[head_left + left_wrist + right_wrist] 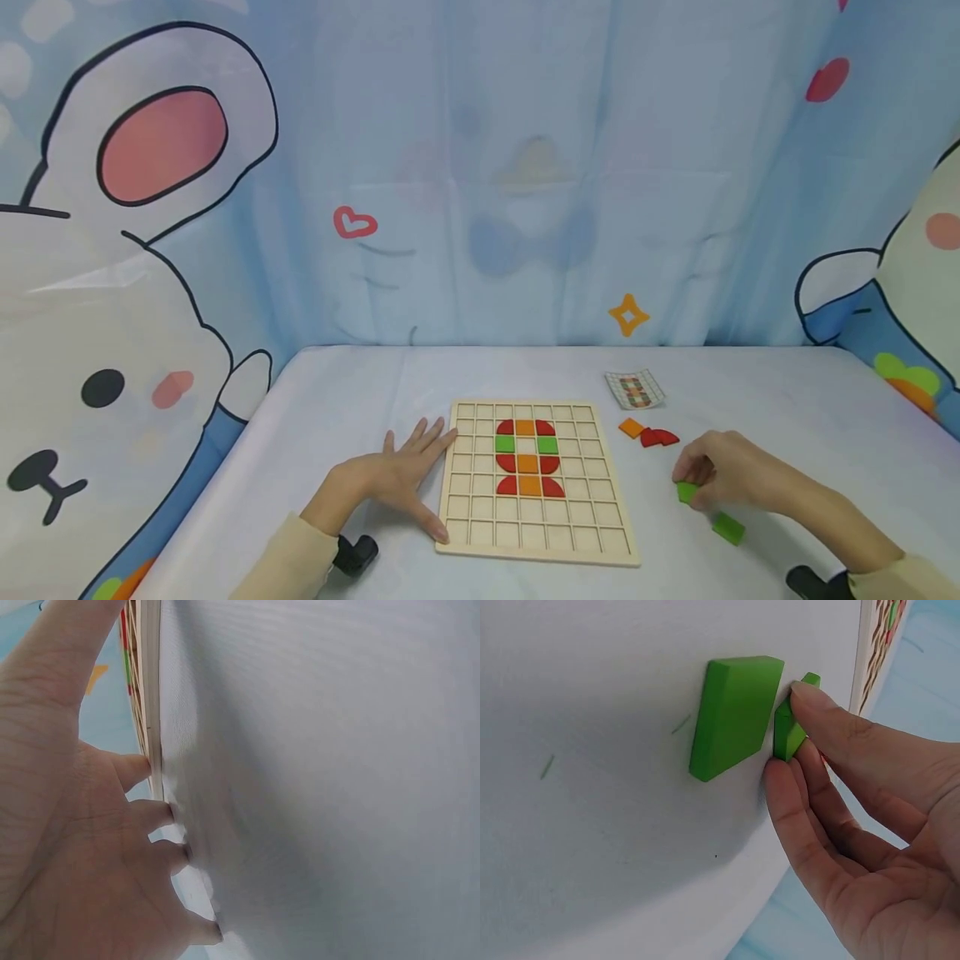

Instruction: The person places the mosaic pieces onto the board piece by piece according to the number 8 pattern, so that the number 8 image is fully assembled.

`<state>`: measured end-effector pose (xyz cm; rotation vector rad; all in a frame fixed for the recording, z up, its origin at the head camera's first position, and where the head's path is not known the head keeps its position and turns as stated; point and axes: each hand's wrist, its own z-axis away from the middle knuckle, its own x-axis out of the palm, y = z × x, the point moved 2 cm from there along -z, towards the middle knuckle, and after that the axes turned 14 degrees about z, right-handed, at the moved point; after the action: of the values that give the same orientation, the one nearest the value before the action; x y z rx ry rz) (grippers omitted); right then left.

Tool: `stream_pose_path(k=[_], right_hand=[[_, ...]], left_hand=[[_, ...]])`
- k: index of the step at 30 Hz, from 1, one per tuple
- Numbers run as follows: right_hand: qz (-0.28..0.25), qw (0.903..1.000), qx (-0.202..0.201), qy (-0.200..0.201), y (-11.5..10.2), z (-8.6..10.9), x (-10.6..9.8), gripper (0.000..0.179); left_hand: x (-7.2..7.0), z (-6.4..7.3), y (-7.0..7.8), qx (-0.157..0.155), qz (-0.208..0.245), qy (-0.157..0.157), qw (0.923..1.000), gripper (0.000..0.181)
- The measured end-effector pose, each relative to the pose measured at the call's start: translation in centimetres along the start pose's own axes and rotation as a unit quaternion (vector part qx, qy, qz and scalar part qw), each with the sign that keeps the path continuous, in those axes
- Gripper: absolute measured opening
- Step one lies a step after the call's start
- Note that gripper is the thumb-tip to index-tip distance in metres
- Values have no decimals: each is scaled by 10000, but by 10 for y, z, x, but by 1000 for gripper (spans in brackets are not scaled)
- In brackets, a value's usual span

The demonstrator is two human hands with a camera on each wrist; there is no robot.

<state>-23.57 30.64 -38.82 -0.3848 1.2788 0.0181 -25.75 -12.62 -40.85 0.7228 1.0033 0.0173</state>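
Note:
A square wooden grid board (540, 534) lies on the table, with red rounded-corner tiles, orange squares and two green squares set in its upper middle cells. The left hand (401, 479) rests with spread fingers along the board's left edge, thumb at the lower left corner. Right of the board, the right hand (733, 473) pinches a green tile (790, 729) between thumb and fingers, low at the table surface. A second green tile (739, 716) lies flat beside it, nearer the person. One cell between the two green squares on the board shows bare wood.
An orange tile (632, 427) and red rounded tiles (660, 437) lie right of the board. Behind them is a small pattern card (634, 390) with a printed grid. A blue cartoon curtain (450, 275) hangs at the back edge of the white table (360, 379).

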Motion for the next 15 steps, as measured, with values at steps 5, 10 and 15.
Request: stream_pose_path(k=[5, 10, 15], right_hand=[[-78, 10000, -14, -2, 0, 1, -1, 25], [-112, 9997, -95, 197, 4, 4, 0, 26], [-39, 9988, -112, 481, 3, 7, 3, 28]], left_hand=[[-1, -1, 1, -43, 12, -9, 10000, 133], [-1, -1, 2, -16, 51, -52, 10000, 133], [-1, 0, 4, -27, 56, -55, 10000, 133]])
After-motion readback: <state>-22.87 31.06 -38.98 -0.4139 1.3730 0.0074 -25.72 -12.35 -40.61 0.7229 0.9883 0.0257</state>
